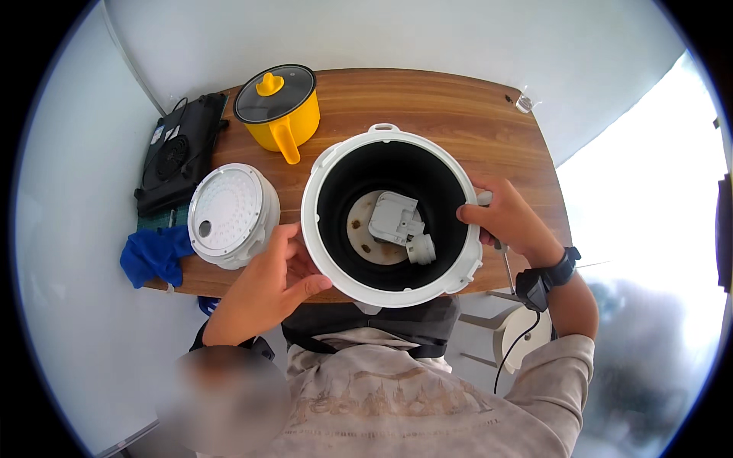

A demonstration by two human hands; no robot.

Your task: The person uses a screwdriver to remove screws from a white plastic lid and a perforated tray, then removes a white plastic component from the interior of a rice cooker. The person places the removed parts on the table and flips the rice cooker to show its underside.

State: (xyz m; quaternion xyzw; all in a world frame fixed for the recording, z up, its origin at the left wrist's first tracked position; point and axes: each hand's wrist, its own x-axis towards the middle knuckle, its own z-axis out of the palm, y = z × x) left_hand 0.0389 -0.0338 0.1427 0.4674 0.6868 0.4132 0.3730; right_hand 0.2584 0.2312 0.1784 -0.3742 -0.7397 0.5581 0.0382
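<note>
A white round cooker body (314, 252) with a black inner wall stands at the table's front edge, its open top facing up. My left hand (271, 278) holds its left side, thumb against the lower rim and fingers along the outer wall. On the right, my right hand (504, 217) grips the rim and side handle, with the thumb at the inner edge. Loose inside lie a boxy white plastic part (394, 217) and a smaller round white plastic piece (421, 249). They rest on a pale stained disc (362, 238) at the bottom.
Left of the cooker sits a white round lid (229, 206). A yellow pot (301, 122) with a dark glass lid stands behind it. Further left are a black appliance base (174, 156) and a blue cloth (156, 256). A small clear cup (524, 104) is at the far right corner; a stool (523, 336) stands below.
</note>
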